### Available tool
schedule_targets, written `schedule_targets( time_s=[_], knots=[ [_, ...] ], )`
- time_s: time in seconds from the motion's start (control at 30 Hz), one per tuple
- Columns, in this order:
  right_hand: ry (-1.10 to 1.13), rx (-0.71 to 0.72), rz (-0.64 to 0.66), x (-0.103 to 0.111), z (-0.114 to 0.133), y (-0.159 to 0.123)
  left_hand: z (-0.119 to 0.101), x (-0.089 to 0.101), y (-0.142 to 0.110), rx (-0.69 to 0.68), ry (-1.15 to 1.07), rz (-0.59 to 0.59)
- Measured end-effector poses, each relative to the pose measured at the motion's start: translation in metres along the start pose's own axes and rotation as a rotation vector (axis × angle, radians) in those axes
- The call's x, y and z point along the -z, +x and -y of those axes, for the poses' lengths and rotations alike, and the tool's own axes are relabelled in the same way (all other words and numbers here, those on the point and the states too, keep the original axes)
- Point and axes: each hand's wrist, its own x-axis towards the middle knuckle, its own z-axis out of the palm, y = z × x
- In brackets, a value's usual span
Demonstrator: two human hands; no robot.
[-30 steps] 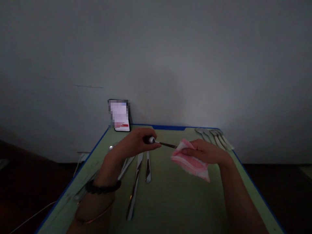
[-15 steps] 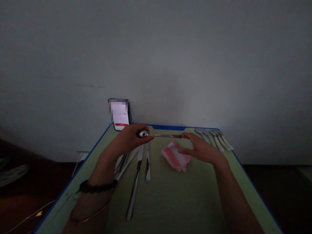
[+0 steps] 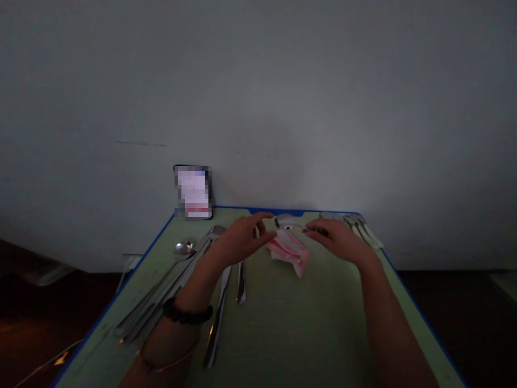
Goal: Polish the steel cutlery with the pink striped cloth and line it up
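Closely together, right fingers point(image 3: 321, 222) round spoon point(image 3: 286, 220)

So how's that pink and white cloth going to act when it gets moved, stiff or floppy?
The cloth will probably be floppy, given its soft-looking folds and pointed, loose corner. It's likely light, since it looks thin and small. Rolling seems unlikely: its shape is creased and uneven, not round.
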Motion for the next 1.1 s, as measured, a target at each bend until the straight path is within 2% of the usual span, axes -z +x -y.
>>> schedule_targets(
  time_s=[0.1,0.23,0.37,0.63,0.77,0.9,1.1],
  knots=[
    [-0.185,-0.304,-0.099,0.009,-0.042,-0.012,0.005,-0.010,0.002,0.000,0.056,0.060],
    [-0.255,-0.484,-0.150,0.005,-0.080,-0.022,0.007,-0.027,0.002,-0.057,0.085,0.126],
    [-0.307,-0.592,-0.163,-0.007,-0.093,-0.020,0.004,-0.041,0.002,-0.106,0.090,0.201],
    [-0.345,-0.737,-0.223,-0.025,-0.094,-0.015,0.006,-0.046,0.002,-0.112,0.116,0.309],
    [-0.348,-0.722,-0.236,-0.023,-0.089,-0.014,0.006,-0.045,0.001,-0.103,0.136,0.315],
    [-0.349,-0.679,-0.239,-0.022,-0.073,-0.013,0.004,-0.047,0.002,-0.100,0.181,0.306],
    [-0.339,-0.619,-0.172,-0.060,-0.038,-0.016,-0.002,-0.048,0.009,-0.076,0.303,0.342]
  ],
)
